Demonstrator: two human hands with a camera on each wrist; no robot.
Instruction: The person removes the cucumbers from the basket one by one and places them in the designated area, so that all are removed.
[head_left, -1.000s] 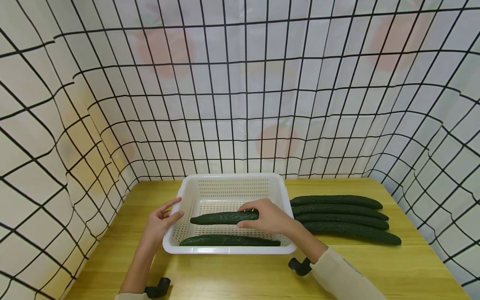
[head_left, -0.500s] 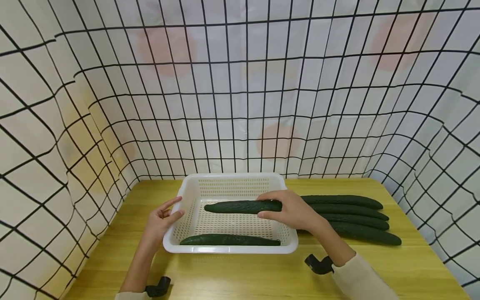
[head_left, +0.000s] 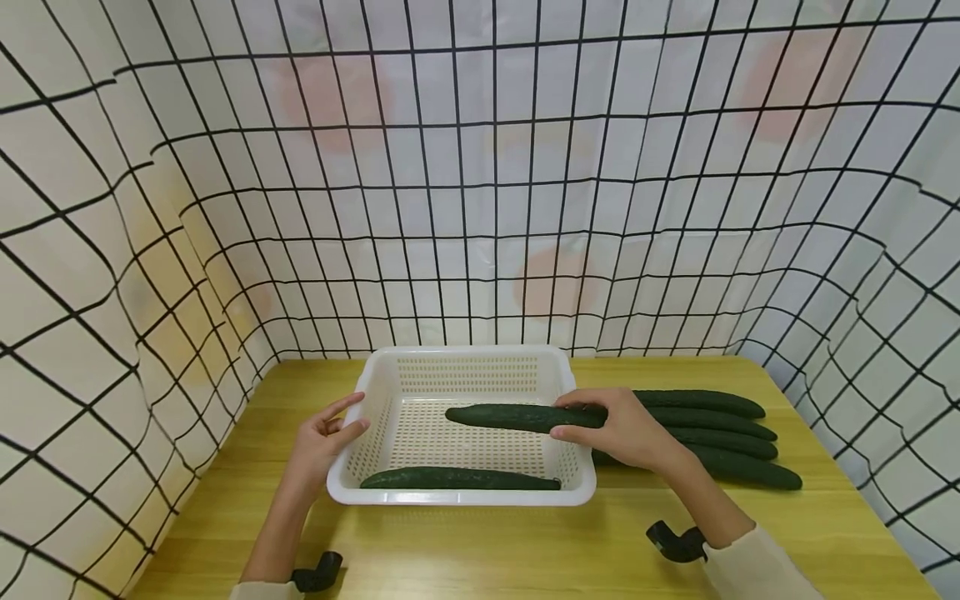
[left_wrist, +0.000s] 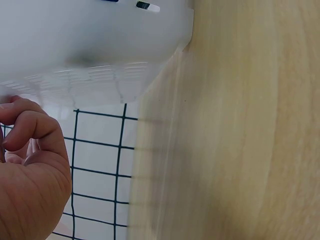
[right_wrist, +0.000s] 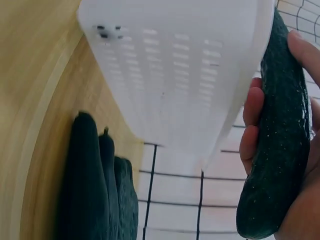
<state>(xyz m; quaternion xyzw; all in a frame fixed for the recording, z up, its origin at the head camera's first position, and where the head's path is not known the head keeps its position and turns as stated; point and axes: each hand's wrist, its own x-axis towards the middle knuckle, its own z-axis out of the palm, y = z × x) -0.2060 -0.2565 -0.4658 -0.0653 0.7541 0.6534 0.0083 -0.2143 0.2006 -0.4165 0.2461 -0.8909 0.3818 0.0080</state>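
My right hand grips a dark green cucumber near its right end, thumb on the near side and fingers on the far side. The cucumber lies level over the right rim of a white plastic basket, its left end above the basket's inside. In the right wrist view the cucumber passes close along the basket's upper edge. A second cucumber lies inside along the near wall. At the left rim, my left hand holds the basket between thumb and fingers; some of its fingers are curled under.
To the right of the basket, several cucumbers lie side by side on the yellow wooden table, partly hidden by my right hand. White cloth walls with a black grid enclose the table's back and sides.
My right hand has carried the cucumber rightward from low inside the basket to over its right rim. The left hand and basket have stayed in place.
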